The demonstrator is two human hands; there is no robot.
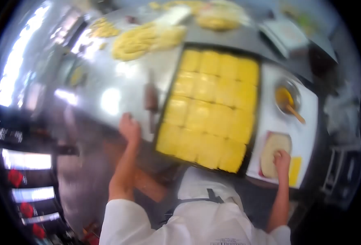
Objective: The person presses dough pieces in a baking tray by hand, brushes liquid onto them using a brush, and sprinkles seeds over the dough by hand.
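My right hand (pixel 281 160) reaches down onto a pale oval flat piece (pixel 275 143) with a reddish rim, its fingers closed at the lower right part of it. Blur hides whether this piece is dough or a tool. At the edge of the metal table, my left hand (pixel 130 127) has curled fingers; what they hold, if anything, does not show. A rolling pin (pixel 150 98) lies just beyond that hand. Between my hands sits a dark baking tray (pixel 257 106) holding rows of glossy yellow rectangular dough pieces (pixel 207 110).
On the white board (pixel 307 141) at the right stands a metal bowl (pixel 298 92) of yellow liquid with a wooden-handled brush or spoon (pixel 296 114). A yellow rectangle (pixel 295 169) lies near my right hand. Dough heaps (pixel 133 41) and a scale-like device (pixel 284 34) are at the back.
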